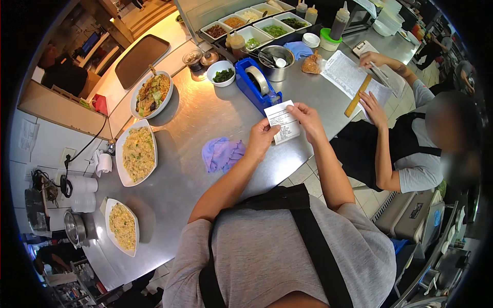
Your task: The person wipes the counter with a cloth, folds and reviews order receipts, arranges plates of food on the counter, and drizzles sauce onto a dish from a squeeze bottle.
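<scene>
A printed paper receipt is pinched between both my hands above the steel counter. My left hand grips its left edge, thumb on top. At its upper right, my right hand holds it with thumb and fingers. Just beyond the receipt stands a blue tape dispenser with a roll of tape. A crumpled purple cloth lies left of my left forearm. Along the counter's left side are two dishes of fried rice and a bowl of noodles.
To the right, a co-worker's hands rest by a wooden ruler on printed sheets. Topping trays, a steel pot and a bowl of greens stand at the back. A brown tray sits on the ledge.
</scene>
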Available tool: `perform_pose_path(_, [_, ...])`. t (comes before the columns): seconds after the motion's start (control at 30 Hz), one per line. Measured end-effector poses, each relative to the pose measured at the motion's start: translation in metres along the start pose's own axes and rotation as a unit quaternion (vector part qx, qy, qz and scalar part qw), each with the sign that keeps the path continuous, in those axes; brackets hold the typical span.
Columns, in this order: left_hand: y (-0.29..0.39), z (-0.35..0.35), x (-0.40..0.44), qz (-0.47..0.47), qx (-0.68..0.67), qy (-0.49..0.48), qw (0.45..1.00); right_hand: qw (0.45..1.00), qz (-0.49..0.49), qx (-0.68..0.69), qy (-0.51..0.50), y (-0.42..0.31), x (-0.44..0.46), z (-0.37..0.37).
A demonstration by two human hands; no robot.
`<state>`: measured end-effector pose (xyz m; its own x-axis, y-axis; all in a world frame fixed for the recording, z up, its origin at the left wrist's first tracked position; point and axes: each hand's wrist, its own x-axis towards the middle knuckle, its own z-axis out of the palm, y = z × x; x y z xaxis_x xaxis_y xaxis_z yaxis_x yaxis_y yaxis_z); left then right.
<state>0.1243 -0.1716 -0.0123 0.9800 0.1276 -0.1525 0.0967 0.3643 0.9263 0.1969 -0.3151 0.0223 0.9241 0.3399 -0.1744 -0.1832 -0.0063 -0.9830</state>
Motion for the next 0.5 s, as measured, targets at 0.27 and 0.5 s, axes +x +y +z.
perform_pose_path(0.27, [-0.021, -0.014, -0.025, -0.039, 0.020, 0.005, 0.999, 0.994, 0.026, 0.052, -0.096, 0.030, 0.004, 0.004])
perform_pose_path(0.5, [-0.002, -0.005, -0.012, 0.077, 0.092, -0.006, 0.993, 0.996, -0.058, 0.057, -0.035, 0.019, 0.007, 0.008])
